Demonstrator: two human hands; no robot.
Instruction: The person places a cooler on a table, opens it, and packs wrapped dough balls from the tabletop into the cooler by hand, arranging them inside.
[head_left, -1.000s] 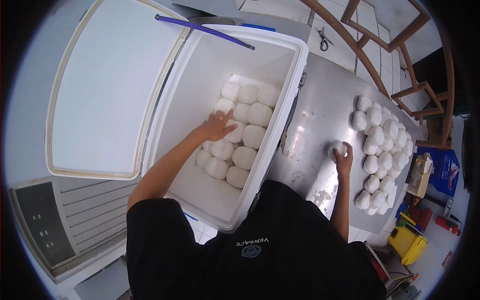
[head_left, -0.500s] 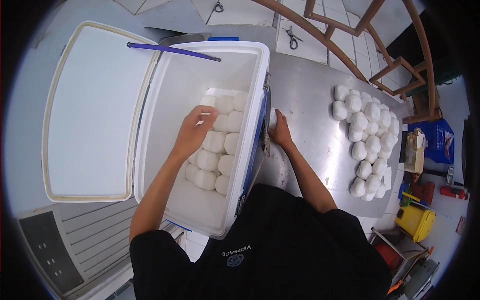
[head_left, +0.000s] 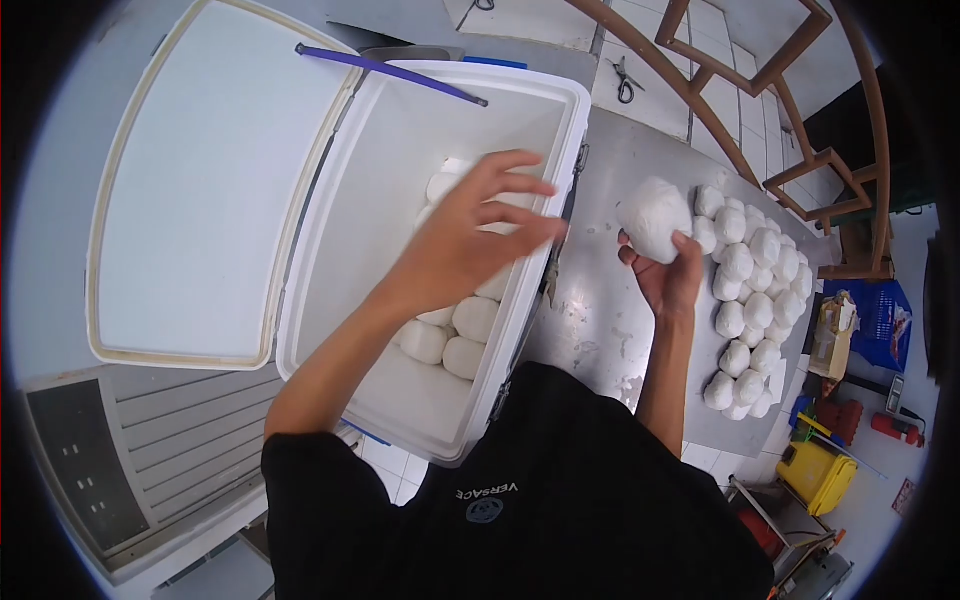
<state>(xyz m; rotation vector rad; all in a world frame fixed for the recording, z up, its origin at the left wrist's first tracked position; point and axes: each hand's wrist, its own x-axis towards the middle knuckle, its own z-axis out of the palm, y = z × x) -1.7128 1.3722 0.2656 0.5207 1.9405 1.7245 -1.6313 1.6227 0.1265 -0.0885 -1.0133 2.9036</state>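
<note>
My right hand (head_left: 668, 270) holds up a white rounded ball (head_left: 656, 218), its surface wrinkled like film wrap, above the metal table. Thumb and fingers cup it from below. My left hand (head_left: 485, 215) is over the open cooler box (head_left: 575, 110), fingers spread and slightly blurred, with nothing in them. Below it, similar white balls (head_left: 476, 318) lie in rows on the cooler's floor; my hand and forearm hide some of them. To the right of my right hand, a pile of the same white balls (head_left: 760, 245) sits on the steel table (head_left: 600, 320).
The cooler's lid (head_left: 215, 190) stands folded back to the left, tied by a purple strap (head_left: 395, 74). Scissors (head_left: 625, 82) rest on white tiles beyond the table. A brown metal frame (head_left: 690, 90) rises at the back right. A yellow bin (head_left: 817, 477) stands at the right.
My right hand has risen from beside the cooler's right wall, bringing a white ball into full view. My left hand has lifted and shifted right, its fingers spreading. The view has shifted slightly.
</note>
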